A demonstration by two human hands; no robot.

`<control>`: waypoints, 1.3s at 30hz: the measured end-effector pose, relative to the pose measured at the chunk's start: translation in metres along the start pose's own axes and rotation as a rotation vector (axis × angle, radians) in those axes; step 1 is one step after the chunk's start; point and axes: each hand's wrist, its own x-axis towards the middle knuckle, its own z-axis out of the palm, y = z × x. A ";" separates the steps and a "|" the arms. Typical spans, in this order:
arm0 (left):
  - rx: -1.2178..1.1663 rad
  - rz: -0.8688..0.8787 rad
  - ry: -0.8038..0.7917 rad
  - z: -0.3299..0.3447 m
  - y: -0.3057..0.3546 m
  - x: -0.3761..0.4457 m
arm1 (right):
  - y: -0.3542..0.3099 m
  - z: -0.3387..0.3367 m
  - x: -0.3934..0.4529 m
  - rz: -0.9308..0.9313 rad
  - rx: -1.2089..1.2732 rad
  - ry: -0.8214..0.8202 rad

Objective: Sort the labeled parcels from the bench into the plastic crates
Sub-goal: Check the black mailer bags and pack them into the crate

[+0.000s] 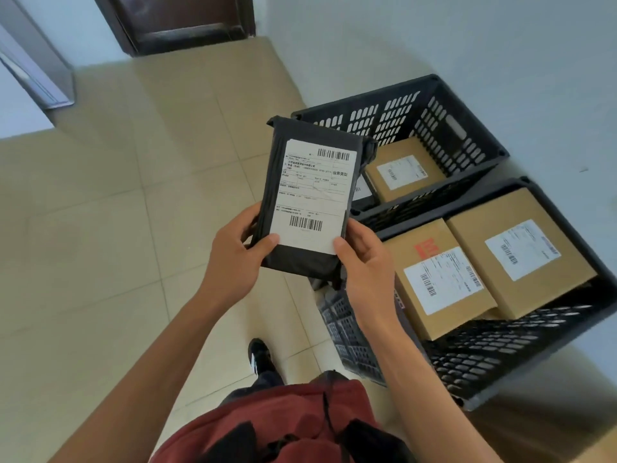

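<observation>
- I see both hands holding one black parcel up in front of me, label side towards the camera, its top end tilted a little to the right.
- My left hand grips the parcel's lower left edge; the thumb lies across the bottom left corner of the white label and the fingers curl behind the wrapping.
- My right hand grips the lower right edge, thumb on the label's bottom right corner, fingers wrapped round the back.
- The label carries a barcode near its top right and another near its bottom; the printed lines between them are too small for me to read.
- The parcel hangs above the tiled floor, just left of two black plastic crates against the wall.
- The far crate holds a brown box with a white label, and a darker item beside it that the parcel partly hides.
- The near crate holds two brown boxes side by side, the left box with red print near its top and the right box, each bearing a white label.
- Below, I see red clothing and one dark shoe on the tiles.
- A dark door stands at the top of the view.
</observation>
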 end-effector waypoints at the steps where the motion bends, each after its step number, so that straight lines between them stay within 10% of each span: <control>1: 0.012 0.003 -0.010 -0.006 0.001 0.014 | -0.002 0.009 0.008 -0.005 -0.006 0.016; 25: 0.179 0.019 -0.397 0.069 0.048 0.319 | -0.037 0.011 0.268 0.032 -0.018 0.337; 39: -0.027 -0.491 -0.726 0.111 0.021 0.418 | -0.001 0.017 0.343 0.183 -0.241 0.542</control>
